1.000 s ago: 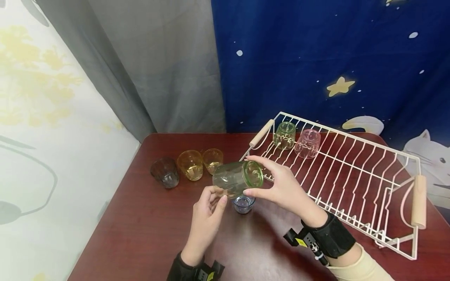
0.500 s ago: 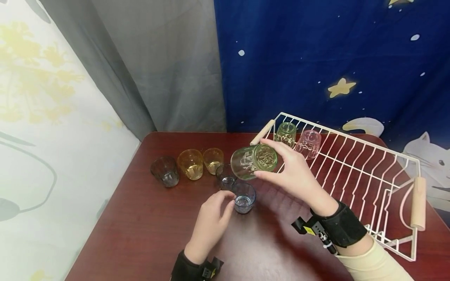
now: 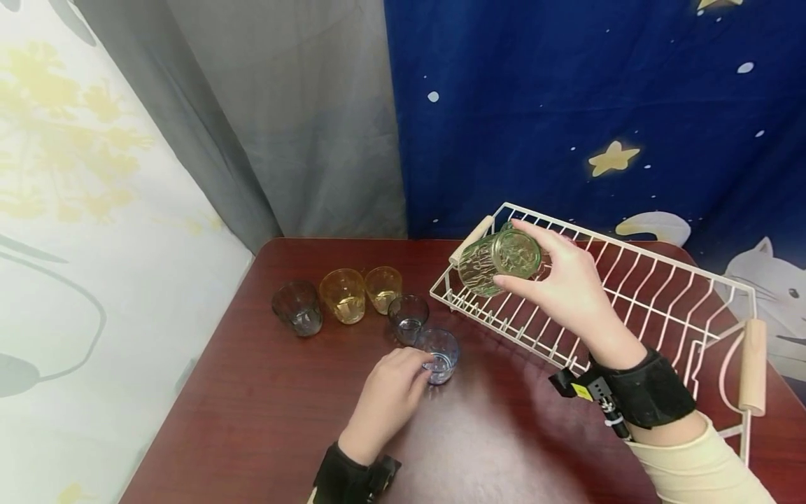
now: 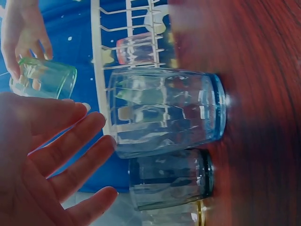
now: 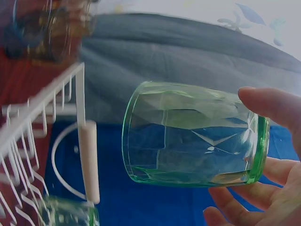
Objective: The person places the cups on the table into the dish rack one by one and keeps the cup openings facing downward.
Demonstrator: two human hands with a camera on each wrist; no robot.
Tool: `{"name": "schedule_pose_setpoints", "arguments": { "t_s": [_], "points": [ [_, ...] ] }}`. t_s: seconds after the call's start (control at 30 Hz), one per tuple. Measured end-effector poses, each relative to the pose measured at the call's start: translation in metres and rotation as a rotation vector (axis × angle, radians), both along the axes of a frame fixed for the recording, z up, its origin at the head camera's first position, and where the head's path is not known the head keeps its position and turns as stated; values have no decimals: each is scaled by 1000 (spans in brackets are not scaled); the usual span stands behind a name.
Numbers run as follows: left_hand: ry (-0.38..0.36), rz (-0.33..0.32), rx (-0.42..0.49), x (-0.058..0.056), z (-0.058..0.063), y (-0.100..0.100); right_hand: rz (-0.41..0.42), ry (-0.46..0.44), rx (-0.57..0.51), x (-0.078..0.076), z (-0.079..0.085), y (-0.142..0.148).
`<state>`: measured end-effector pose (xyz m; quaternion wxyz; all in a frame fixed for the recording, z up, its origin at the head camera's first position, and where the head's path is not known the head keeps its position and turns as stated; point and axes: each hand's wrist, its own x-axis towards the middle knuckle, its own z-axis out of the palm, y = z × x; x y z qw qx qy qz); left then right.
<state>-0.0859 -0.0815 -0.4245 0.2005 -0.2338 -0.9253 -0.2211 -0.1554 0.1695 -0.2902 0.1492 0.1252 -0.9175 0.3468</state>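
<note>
My right hand [image 3: 560, 280] grips a green drinking glass [image 3: 494, 262] near its base, thumb and fingers on opposite sides. The glass lies tilted over the left end of the white wire dish rack [image 3: 604, 246], its mouth facing left in the head view. My left hand [image 3: 390, 395] is at a blue glass [image 3: 444, 350] standing upright on the table. In the left wrist view its fingers are spread and loosely bent, fingertips right at the rim of the blue glass [image 4: 164, 113]. Just behind that stands a dark grey glass [image 3: 408, 316].
Two amber glasses [image 3: 343, 295] and another dark glass [image 3: 299, 308] stand farther left. In the rack are a pink glass [image 4: 136, 48] and a second green glass [image 5: 70, 212], mostly hidden behind my right hand in the head view. Wooden handles [image 3: 752, 364] stand at the rack's ends.
My right hand has carried the green glass right and away, from above the blue glass to over the rack. My left hand has let go of it and moved to the blue glass.
</note>
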Motion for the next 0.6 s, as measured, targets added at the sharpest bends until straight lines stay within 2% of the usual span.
{"name": "schedule_pose_setpoints", "arguments": {
  "t_s": [0.23,0.47,0.6],
  "points": [
    [22,-17,-50,-5,-5,0,-55,48,83,-5,4,14],
    [5,-49,-93,-9,-11,5,-123,14,153,-8,6,35],
    [12,-50,-106,-9,-13,5,-160,29,175,-11,7,44]
  ]
}}
